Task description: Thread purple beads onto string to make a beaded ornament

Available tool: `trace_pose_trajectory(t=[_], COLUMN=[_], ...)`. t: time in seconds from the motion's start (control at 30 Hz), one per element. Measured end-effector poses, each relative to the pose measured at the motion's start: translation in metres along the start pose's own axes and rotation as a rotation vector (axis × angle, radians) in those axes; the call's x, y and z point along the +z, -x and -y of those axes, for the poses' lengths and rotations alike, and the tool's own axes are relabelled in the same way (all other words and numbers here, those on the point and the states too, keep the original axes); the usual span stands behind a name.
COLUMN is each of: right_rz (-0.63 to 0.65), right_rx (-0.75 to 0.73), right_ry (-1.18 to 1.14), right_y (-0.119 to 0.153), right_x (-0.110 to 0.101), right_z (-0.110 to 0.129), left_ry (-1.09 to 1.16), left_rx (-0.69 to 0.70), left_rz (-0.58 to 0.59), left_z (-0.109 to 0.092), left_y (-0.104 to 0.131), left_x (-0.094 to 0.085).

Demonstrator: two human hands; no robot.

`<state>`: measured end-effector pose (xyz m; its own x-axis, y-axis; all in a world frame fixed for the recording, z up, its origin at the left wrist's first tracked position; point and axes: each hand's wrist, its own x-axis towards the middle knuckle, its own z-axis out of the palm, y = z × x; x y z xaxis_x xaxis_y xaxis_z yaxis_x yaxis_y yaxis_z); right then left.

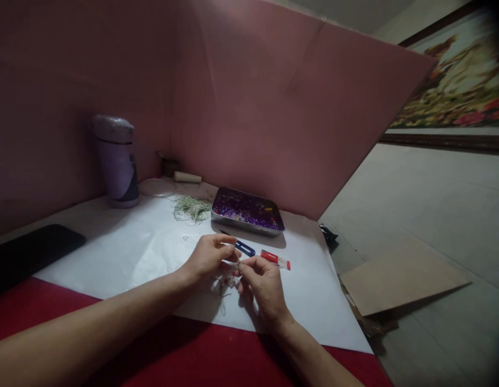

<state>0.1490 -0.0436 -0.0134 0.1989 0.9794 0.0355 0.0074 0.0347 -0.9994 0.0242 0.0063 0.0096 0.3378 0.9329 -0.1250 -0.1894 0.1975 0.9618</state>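
My left hand (pixel 211 257) pinches a thin pale cord near the middle of the white sheet. Close beside it on the right, my right hand (pixel 264 282) has its thumb and finger closed on the same cord. A small piece of beadwork (pixel 230 280) with red and clear beads and loose thread ends hangs just below the fingers. Behind the hands lies a blue-handled thread snipper (pixel 245 248), its tip pointing left. A red and clear packet (pixel 275 259) rests to the right of it.
A metal tray (pixel 249 224) of purple beads stands behind the hands, with tangled green thread (pixel 192 208) on its left. A purple tumbler (pixel 117 164) and a black phone-like object (pixel 40 244) are at the left. Pink panels rise behind the white sheet (pixel 148 269).
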Motion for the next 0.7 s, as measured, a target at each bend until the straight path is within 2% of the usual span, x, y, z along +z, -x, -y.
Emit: trace_pose_trajectory(t=[0.33,0.53,0.7], right_rz=[0.004,0.022,0.0], right_rx=[0.023,-0.013,0.034], right_ry=[0.006,-0.008,-0.036], right_y=[-0.0004,-0.001,-0.0014], right_x=[0.0004,0.0003,-0.0005], right_z=[-0.003,-0.0031,-0.0033], left_ry=[-0.067,-0.055,-0.072], left_rx=[0.118,0.12,0.148], left_rz=[0.071,0.042,-0.029], left_z=[0.0082,0.0092,0.0058], left_y=[-0.005,-0.0059,-0.0048], left_x=[0.0003,0.0005,-0.0009])
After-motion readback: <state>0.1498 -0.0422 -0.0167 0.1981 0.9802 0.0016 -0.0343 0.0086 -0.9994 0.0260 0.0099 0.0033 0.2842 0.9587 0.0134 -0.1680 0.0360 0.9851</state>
